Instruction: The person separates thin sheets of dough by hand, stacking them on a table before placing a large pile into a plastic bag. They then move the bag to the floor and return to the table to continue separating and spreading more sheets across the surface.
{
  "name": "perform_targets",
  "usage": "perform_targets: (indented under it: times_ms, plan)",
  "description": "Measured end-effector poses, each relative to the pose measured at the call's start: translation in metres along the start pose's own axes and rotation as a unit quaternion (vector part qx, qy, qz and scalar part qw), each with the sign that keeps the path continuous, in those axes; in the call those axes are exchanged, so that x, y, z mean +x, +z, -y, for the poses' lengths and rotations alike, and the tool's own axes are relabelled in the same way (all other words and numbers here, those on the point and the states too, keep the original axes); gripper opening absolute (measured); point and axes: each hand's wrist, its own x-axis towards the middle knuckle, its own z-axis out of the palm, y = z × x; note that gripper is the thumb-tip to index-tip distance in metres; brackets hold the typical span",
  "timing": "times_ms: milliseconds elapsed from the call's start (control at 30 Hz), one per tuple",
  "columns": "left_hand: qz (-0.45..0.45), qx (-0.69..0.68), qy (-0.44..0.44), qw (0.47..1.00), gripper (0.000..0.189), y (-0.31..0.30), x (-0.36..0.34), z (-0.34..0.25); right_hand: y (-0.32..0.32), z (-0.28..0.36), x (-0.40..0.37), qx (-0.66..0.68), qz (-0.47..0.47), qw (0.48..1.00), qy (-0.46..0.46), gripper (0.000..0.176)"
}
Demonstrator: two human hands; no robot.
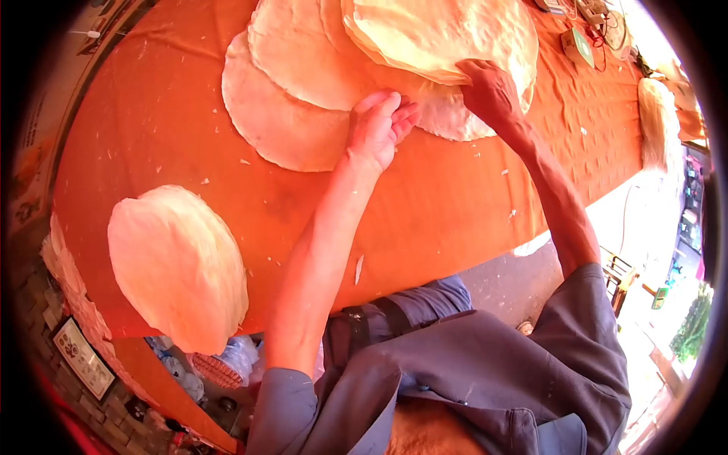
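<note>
Upper centre: your left hand, fingers pressed together and flat, rests on the overlapping thin round pale flatbreads spread over the orange tablecloth. Your right hand pinches the edge of the topmost sheet, its fingertips hidden beneath. Lower left: a separate flatbread stack. The framed sign has unreadable lettering

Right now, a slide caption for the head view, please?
Left hand rests on flatbreads; right hand grips top flatbread.

No readable text, framed sign (blurred)
</note>
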Motion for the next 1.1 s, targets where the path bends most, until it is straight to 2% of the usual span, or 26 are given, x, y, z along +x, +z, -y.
perform_targets:
  times_ms: [67,133,200,267,333,367,400,467,533,600,667,733,767,867,900,967,1000,1067,1100]
  plan:
    - [-0.007,-0.002,0.000,1.000,0.018,0.002,0.006,0.001,-0.006,0.001,0.001,-0.022,0.017,0.999,0.046,0.024]
    - [-0.014,-0.005,0.004,1.000,0.018,0.002,0.007,0.005,-0.021,0.011,0.031,-0.060,0.010,0.996,0.057,0.011]
    - [-0.012,-0.011,0.020,1.000,0.017,0.006,0.007,0.006,-0.020,0.032,0.046,-0.080,-0.025,0.995,0.054,0.010]
    - [-0.017,-0.010,0.036,0.999,0.017,0.013,0.002,0.005,0.020,0.034,0.032,-0.086,0.079,0.993,0.015,0.014]
    - [-0.012,-0.023,0.053,0.998,0.017,0.010,0.002,0.004,0.028,0.040,0.016,-0.038,0.024,0.999,-0.024,0.029]
    - [-0.004,-0.035,0.065,0.997,0.017,0.005,0.007,0.004,0.031,0.037,0.018,-0.007,0.034,0.999,0.009,0.030]
    - [0.004,-0.047,0.069,0.997,0.017,0.002,0.009,0.008,0.032,0.029,0.024,-0.018,0.091,0.995,0.023,0.029]
    - [0.023,-0.069,0.075,0.995,0.017,0.004,0.012,0.005,0.012,0.045,0.047,-0.012,0.142,0.988,0.058,0.029]
    - [0.027,-0.081,0.075,0.993,0.016,0.008,0.012,-0.001,0.023,0.047,0.043,0.029,0.059,0.998,0.014,0.011]
    - [0.041,-0.058,0.083,0.994,0.017,0.007,0.015,-0.008,0.016,0.056,0.026,0.072,0.039,0.997,-0.013,0.029]
    - [0.046,-0.044,0.094,0.994,0.018,0.004,0.020,-0.013,0.024,0.051,0.013,0.038,-0.020,0.999,-0.032,0.038]
    - [0.047,-0.033,0.090,0.994,0.020,0.005,0.024,-0.011,0.032,0.042,0.010,-0.004,-0.010,1.000,0.003,0.035]
    - [0.044,-0.008,0.097,0.994,0.025,0.008,0.021,-0.012,0.036,0.038,0.014,-0.027,-0.059,0.998,-0.019,0.025]
    - [0.006,0.084,0.067,0.994,0.027,0.010,0.000,-0.016,0.019,0.024,0.044,-0.130,0.151,0.980,0.026,0.007]
    - [-0.021,0.101,0.045,0.994,0.028,0.007,-0.008,-0.014,0.000,0.019,0.062,-0.152,0.097,0.983,0.039,0.005]
    - [-0.039,0.130,0.008,0.991,0.028,-0.003,-0.025,-0.004,-0.059,0.019,0.112,-0.195,-0.005,0.979,0.064,0.013]
    - [-0.046,0.144,-0.008,0.988,0.028,-0.006,-0.031,0.000,-0.093,0.033,0.118,-0.130,-0.082,0.987,0.037,0.015]
    - [-0.058,0.099,-0.018,0.993,0.026,-0.004,-0.035,0.008,-0.120,0.040,0.116,-0.193,-0.128,0.971,-0.058,0.018]
    - [-0.054,0.087,-0.012,0.995,0.025,-0.003,-0.034,0.010,-0.105,0.039,0.102,-0.197,-0.152,0.967,-0.061,0.019]
